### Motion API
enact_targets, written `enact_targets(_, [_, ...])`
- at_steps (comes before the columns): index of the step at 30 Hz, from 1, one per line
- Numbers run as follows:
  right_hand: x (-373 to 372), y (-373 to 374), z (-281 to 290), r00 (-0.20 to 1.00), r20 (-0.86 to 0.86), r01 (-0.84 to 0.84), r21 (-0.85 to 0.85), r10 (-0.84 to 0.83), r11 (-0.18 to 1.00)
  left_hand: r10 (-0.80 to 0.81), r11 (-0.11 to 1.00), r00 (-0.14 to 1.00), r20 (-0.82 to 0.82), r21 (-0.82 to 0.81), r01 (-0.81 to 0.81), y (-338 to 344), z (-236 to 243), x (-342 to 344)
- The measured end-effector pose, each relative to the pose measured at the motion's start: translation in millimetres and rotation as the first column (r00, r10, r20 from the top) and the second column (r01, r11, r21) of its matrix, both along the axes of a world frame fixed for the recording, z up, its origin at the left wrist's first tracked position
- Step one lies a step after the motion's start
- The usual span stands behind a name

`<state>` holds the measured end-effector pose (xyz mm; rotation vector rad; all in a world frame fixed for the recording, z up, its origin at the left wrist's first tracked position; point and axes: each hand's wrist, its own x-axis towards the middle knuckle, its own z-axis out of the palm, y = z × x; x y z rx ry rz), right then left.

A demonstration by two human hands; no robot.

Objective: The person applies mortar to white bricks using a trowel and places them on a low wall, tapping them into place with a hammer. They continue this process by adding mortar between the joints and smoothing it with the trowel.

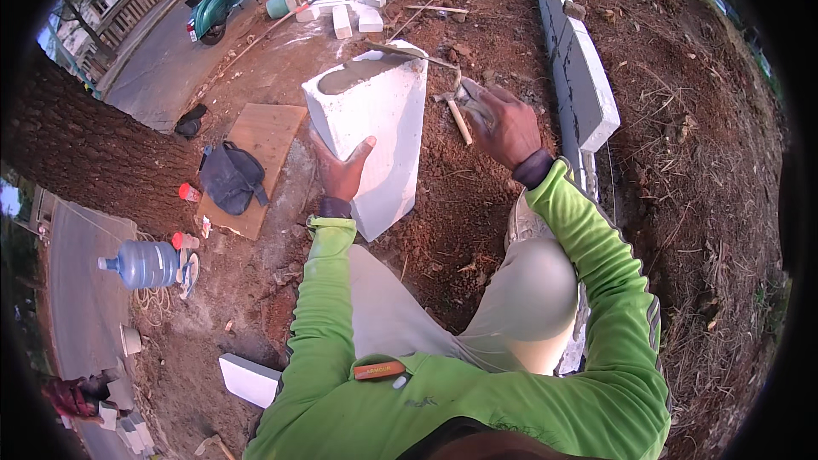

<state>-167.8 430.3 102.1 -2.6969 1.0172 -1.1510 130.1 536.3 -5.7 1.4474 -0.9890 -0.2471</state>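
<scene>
A large white building block [379,132] stands tilted on the soil in front of me. Grey wet mortar [354,76] is spread along its narrow top face. My left hand [341,169] grips the block's left side, the thumb lying on the near face and the other fingers mostly hidden behind the edge. Closed around the handle of a trowel, my right hand [504,123] is just right of the block. The trowel blade [400,51] reaches left over the far end of the block's top. Below that hand, a hammer with a wooden handle [460,122] lies on the soil.
A low wall of white blocks [588,77] runs along my right. White offcuts [358,0] and a green bucket [279,5] lie ahead. To the left are a board [271,136] with a dark bag [233,177], a tree trunk [94,136] and a blue water bottle [145,264].
</scene>
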Motion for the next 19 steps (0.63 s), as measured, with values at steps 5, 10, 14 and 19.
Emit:
enact_targets(5, [-2.3,7.6,-13.8,0.998,-0.044,0.043,-0.214,-0.053,0.976,0.025,0.999,0.999,0.021,0.033,-0.026,-1.7,-7.6,1.2])
enact_targets(10, [-26.1,37.3,3.9,0.999,-0.044,-0.005,-0.026,0.003,1.000,0.006,1.000,0.999,-0.052,0.015,-0.005,9.5,9.5,-11.3])
enact_targets(14, [1.3,34.5,12.8,0.999,-0.009,-0.033,0.046,0.034,0.998,0.047,0.998,0.998,0.036,0.032,-0.048,1.7,1.1,-4.2])
enact_targets(19, [30.1,37.1,-3.0,0.995,-0.082,-0.065,-0.046,0.061,0.997,0.047,0.997,0.995,0.083,0.061,-0.052,8.7,17.3,-6.9])
